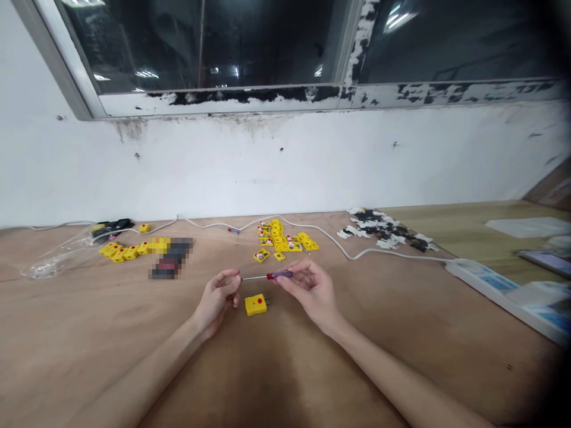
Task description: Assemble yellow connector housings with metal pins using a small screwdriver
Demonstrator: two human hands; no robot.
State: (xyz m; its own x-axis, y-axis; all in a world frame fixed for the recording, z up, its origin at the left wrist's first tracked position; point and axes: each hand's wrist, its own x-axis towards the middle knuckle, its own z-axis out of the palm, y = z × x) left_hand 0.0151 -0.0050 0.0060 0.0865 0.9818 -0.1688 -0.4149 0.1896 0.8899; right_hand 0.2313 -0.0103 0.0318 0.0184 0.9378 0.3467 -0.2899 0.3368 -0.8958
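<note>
A small screwdriver with a purple and red handle is held level by my right hand, thumb and fingers pinched on the handle. Its thin metal shaft points left and reaches the fingertips of my left hand. Those left fingers are closed at the tip; whether they grip the tip or something tiny there is too small to tell. Just below, between the hands, a yellow plug with a red button and metal pins lies on the wooden table. Neither hand touches it.
Several open yellow plug housings lie ahead, near a second screwdriver. Left are finished-looking yellow plugs and a plastic bag. Right are black and white parts, a white cable and a power strip.
</note>
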